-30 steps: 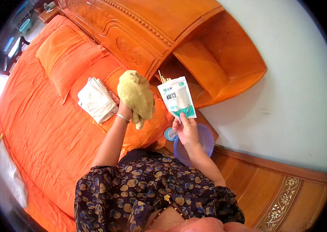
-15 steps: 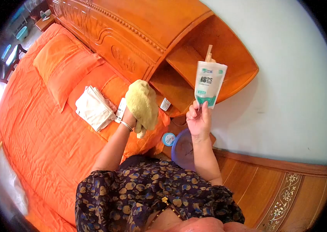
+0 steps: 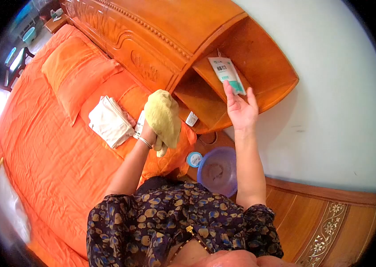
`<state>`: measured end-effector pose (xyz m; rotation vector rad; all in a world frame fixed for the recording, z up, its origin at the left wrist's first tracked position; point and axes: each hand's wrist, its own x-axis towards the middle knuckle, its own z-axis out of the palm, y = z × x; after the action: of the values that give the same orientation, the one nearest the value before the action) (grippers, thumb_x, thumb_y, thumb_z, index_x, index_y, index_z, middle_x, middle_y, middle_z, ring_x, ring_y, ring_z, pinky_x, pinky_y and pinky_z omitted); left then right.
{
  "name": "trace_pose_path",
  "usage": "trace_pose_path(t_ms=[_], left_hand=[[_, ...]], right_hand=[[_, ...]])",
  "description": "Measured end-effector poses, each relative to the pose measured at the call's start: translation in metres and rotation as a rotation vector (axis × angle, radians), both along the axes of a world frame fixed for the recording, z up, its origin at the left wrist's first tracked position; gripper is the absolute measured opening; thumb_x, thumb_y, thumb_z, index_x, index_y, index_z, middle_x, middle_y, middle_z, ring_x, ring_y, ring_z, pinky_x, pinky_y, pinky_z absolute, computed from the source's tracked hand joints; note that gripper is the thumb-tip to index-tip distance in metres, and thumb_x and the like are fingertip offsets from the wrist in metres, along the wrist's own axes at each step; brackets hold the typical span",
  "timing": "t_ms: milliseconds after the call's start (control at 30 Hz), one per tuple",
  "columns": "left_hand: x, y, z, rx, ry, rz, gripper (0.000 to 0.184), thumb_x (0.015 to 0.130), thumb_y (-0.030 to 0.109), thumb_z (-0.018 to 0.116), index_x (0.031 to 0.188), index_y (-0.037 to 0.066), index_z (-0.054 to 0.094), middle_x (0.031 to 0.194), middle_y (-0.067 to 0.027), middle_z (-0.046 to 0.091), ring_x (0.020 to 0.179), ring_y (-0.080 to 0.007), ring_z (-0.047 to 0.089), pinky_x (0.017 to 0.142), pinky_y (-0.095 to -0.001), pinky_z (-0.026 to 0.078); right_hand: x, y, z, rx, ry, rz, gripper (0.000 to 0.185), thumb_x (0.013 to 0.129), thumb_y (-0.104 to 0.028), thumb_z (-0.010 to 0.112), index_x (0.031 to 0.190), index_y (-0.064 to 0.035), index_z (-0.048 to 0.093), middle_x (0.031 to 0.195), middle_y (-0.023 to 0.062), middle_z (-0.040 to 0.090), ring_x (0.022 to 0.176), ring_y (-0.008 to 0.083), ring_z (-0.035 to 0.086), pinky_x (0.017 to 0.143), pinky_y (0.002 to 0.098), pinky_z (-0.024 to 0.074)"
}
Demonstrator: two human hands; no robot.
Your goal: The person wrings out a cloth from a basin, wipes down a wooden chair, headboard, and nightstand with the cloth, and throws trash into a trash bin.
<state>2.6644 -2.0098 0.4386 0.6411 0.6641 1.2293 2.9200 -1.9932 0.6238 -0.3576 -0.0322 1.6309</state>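
Black characters "棉签" on the white-and-green packet point(image 3: 227, 74), just beyond the fingers point(image 3: 229, 90) of the right hand point(image 3: 242, 111). Its smaller print is illegible, as is that on the small white box point(image 3: 191, 119) and round blue-rimmed lid point(image 3: 194, 159).

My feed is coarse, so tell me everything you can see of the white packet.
The packet is white, flat and roughly rectangular, of what looks like paper or thin plastic, with dark characters and a green patch at its lower end. A thin stick shows at its upper end. It rests aslant on a board inside the open shelf. The right hand is spread, not pinching; one finger overlaps the green end in view, but contact is unclear.
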Motion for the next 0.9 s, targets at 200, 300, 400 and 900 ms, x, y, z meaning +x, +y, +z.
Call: trace_pose_path(t_ms=[200, 300, 400, 900], left_hand=[[0.010, 0.021, -0.028, -0.007, -0.380, -0.075, 0.043, 0.100, 0.020, 0.042, 0.142, 0.007, 0.038, 0.138, -0.0089, 0.048, 0.125, -0.0227, 0.046, 0.105, -0.0372, 0.037], [0.027, 0.042, -0.012, 0.406, 0.248, 0.078, 0.049, 0.093, 0.027, 0.049, 0.137, 0.007, 0.041, 0.137, -0.0131, 0.047, 0.125, -0.0270, 0.046, 0.106, -0.0397, 0.036], [0.061, 0.065, 0.023, 0.773, 0.905, 0.202, 0.056, 0.086, 0.034, 0.057, 0.133, 0.007, 0.045, 0.137, -0.0172, 0.046, 0.124, -0.0312, 0.046, 0.106, -0.0421, 0.035], [0.121, 0.052, -0.010, 0.960, 1.503, 0.151, 0.044, 0.078, 0.024, 0.060, 0.119, 0.008, 0.058, 0.127, -0.0154, 0.053, 0.119, -0.0310, 0.049, 0.096, -0.0427, 0.043]], right_hand=[[-0.013, -0.081, 0.033, 0.036, -0.660, 0.109, 0.042, 0.100, -0.025, 0.043, 0.125, 0.0097, 0.046, 0.124, 0.0264, 0.053, 0.123, 0.0363, 0.049, 0.104, 0.0422, 0.0450], [0.011, -0.077, 0.059, 0.467, -1.746, -0.454, 0.024, 0.097, -0.015, 0.051, 0.111, 0.0029, 0.059, 0.119, 0.0195, 0.059, 0.113, 0.0320, 0.056, 0.100, 0.0417, 0.0446], [0.047, -0.032, 0.089, 0.839, -2.516, -0.970, 0.015, 0.092, -0.009, 0.057, 0.102, -0.0011, 0.065, 0.117, 0.0163, 0.060, 0.112, 0.0310, 0.056, 0.099, 0.0414, 0.0433], [0.070, 0.038, 0.105, 0.923, -2.969, -0.494, 0.015, 0.091, -0.011, 0.057, 0.086, -0.0041, 0.069, 0.093, 0.0042, 0.070, 0.096, 0.0191, 0.062, 0.109, 0.0446, 0.0337]])
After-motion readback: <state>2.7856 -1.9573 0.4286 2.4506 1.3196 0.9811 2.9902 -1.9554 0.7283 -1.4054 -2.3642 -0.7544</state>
